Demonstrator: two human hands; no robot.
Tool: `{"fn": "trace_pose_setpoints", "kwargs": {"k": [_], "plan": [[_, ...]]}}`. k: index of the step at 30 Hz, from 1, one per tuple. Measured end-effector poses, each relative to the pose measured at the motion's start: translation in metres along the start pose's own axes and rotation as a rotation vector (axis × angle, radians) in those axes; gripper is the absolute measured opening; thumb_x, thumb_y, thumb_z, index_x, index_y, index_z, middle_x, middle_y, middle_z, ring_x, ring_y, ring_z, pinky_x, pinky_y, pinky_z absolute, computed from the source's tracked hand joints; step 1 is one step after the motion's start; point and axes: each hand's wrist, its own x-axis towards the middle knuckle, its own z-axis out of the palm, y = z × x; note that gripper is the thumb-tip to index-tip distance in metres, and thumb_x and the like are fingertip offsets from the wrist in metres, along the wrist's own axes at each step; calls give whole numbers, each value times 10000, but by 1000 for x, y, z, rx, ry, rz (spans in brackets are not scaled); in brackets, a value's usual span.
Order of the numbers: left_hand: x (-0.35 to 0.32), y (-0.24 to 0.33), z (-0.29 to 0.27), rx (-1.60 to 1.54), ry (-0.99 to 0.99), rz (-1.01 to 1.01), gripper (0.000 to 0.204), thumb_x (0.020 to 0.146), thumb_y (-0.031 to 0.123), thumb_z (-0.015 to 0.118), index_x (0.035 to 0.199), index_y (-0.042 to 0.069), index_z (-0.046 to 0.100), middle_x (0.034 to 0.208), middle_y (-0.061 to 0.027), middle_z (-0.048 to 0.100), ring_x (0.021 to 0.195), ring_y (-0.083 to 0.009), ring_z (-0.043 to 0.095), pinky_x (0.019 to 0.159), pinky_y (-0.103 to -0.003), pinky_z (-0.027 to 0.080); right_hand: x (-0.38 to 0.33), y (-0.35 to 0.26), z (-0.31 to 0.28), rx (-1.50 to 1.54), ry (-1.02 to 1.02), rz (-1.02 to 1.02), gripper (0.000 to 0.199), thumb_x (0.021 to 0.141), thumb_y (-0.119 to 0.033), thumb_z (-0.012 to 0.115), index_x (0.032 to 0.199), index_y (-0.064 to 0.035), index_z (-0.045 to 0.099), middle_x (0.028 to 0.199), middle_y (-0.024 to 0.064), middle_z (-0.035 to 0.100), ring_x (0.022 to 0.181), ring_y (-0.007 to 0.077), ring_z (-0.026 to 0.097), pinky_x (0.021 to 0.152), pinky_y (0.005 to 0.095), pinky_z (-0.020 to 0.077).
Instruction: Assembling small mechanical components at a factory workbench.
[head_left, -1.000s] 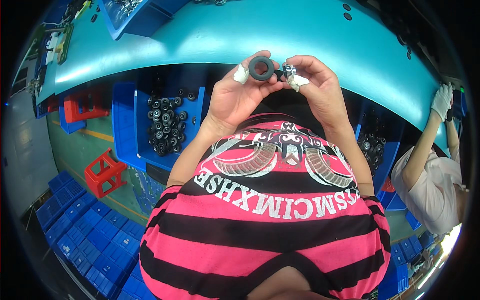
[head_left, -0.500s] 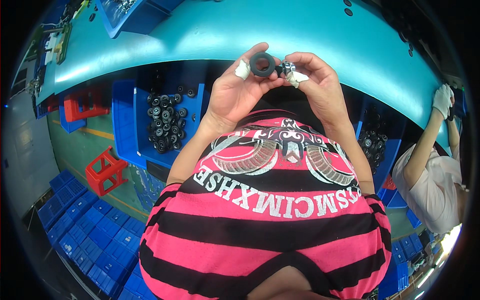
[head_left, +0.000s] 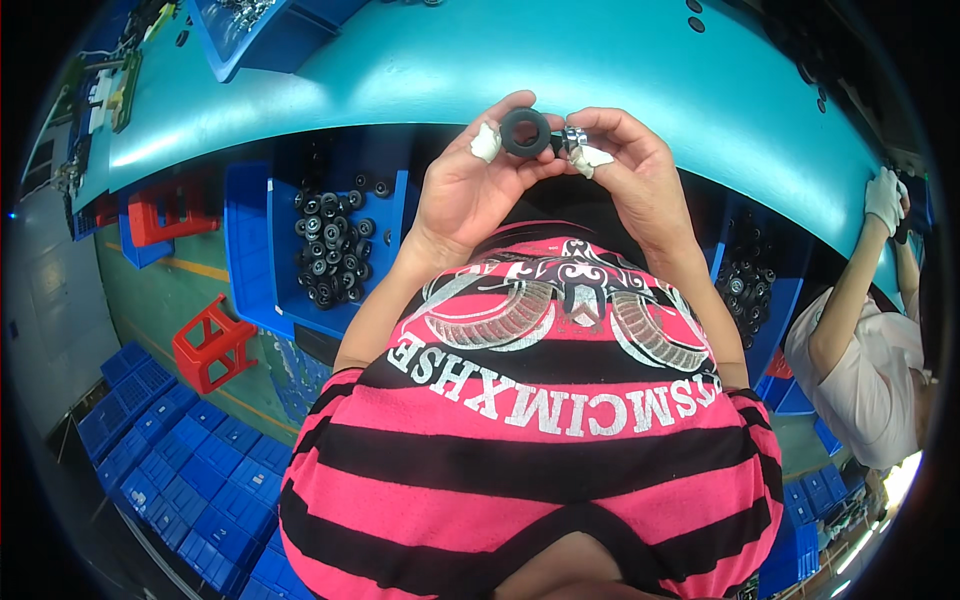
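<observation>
Nearest to us, low on the left, we're seeing stacked blue crates (head_left: 170,480); contents too small to make out. A red crate (head_left: 212,345) is lying tilted just above them.

Further up on our left, a blue bin (head_left: 262,250) is holding a heap of black rings (head_left: 325,245), partly tucked under the table edge. On our right, another blue bin (head_left: 765,300) is holding similar dark parts (head_left: 742,280); most of it is hidden behind our arm and the shadow under the table.

At chest height, against the edge of the teal table (head_left: 420,70), we're holding both hands together. The left hand (head_left: 470,190) is pinching a black rubber ring (head_left: 525,132) between thumb and forefinger, fingers closed on its rim, one fingertip wrapped in white tape. The right hand (head_left: 640,180) is pinching a small shiny metal part (head_left: 574,137) right beside the ring, fingers clamped, also taped. We can't tell whether the metal part is touching the ring, nor its exact shape.

At the far top left, a blue tray (head_left: 250,35) on the table is holding small parts, cut off by the rim. At far right, another person's gloved hand (head_left: 884,198) is reaching up to the table.
</observation>
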Motion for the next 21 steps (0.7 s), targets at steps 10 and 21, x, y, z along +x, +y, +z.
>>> {"fn": "trace_pose_setpoints", "kwargs": {"k": [10,21], "plan": [[-1,-1,1,16,15,82,347,1012,261,544,1253,12,531,1218,-284,606,1028,-309,660,957,-491,559,0,0,1,-2,22,11,327,873,18,631,1199,16,622,1063,80,663,979,130,644,915,277,523],[-6,4,-1,-63,214,-101,450,1061,395,445,1149,-20,594,1089,-289,664,821,-258,687,723,-385,631,1,1,4,4,23,35,326,874,5,653,1199,15,623,1042,82,664,918,131,655,862,267,544]]}}
